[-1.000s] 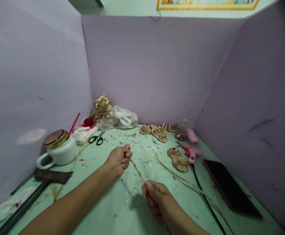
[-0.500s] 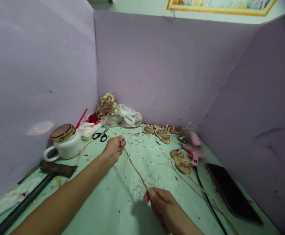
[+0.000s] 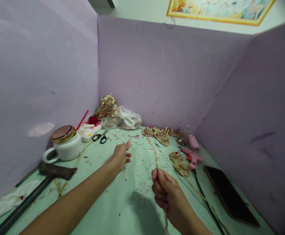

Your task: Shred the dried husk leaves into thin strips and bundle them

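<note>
Right hand [image 3: 165,189]: just below the centre of the frame, our thumb and fingertips are clamped on the cord; we do best to pinch firmly enough to stop the twist unwinding, without flattening it.
Left hand [image 3: 120,156]: left of centre, our fingers stand apart, with nothing visible between them; a light thumb-and-finger pinch suits so thin a line.
Cord [image 3: 155,153]: it runs up from our right fingertips toward the woven pieces [image 3: 162,137], and below the fist a tail hangs to the lower edge; we should keep it taut and roll it evenly, always one way, so the turns lie close.
Loose strand [image 3: 201,194]: at lower right it lies beside a black cable [image 3: 203,195]; we keep the two from snagging.
Cord's make: straw-coloured, fibrous, with a visible spiral.
Woven shapes: coiled, ridged and rounded, some dotted with red beads.
Glue gun [image 3: 192,157]: smooth pink plastic, right of centre.
Mug [image 3: 67,148]: glossy white, left of the frame, under a shiny brown-and-gold lid [image 3: 63,133].
Tabletop [image 3: 103,195]: pale green, flecked with scraps.
</note>
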Motion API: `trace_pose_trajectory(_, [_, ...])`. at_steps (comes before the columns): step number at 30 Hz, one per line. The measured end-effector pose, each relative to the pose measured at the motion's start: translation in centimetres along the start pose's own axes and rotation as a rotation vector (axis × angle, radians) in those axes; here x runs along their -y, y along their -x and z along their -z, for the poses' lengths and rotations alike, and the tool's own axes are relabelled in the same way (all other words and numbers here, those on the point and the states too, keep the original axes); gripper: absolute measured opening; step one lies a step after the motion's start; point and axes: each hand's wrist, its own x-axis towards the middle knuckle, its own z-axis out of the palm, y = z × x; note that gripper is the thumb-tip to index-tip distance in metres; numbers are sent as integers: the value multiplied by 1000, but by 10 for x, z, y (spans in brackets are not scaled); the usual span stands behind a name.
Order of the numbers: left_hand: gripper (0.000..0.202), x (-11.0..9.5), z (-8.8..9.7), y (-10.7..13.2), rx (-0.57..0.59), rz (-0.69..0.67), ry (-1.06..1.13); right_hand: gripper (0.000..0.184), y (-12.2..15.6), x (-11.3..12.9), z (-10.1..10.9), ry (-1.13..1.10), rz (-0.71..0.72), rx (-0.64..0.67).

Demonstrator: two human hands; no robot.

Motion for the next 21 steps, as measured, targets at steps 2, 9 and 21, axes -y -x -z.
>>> trace_pose_trajectory(2, [33, 0, -8, 14, 212, 117, -1, 47, -7, 2, -1, -49, -53, 77])
trace_pose_trajectory(9, [28, -14, -17, 35, 231, 43, 311, 55, 3, -22, -2, 64, -242, 128])
trace_pose_trajectory(21, [26, -5, -9, 3, 18, 106, 326, 51, 26, -53, -25, 643, 97, 88])
